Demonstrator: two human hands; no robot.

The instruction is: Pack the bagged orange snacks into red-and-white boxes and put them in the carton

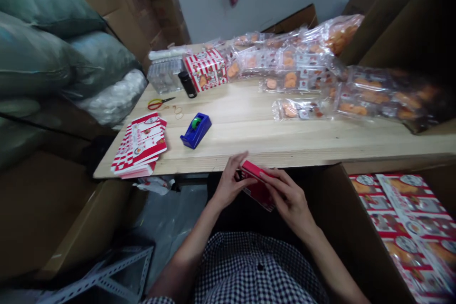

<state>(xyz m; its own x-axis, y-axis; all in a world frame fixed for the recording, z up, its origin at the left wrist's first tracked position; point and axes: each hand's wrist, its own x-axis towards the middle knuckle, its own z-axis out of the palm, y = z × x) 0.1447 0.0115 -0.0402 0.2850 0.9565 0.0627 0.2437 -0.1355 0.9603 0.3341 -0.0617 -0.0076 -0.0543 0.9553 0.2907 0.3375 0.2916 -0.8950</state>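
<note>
Now both hands (228, 181) (289, 195) half-curled around red carton (259, 192)

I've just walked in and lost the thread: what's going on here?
The person's left hand and right hand hold a red carton just in front of the wooden table. A stack of red-and-white printed cartons lies on the table's left, near a blue tape dispenser. Clear packets of orange pieces spread across its back and right.
</note>
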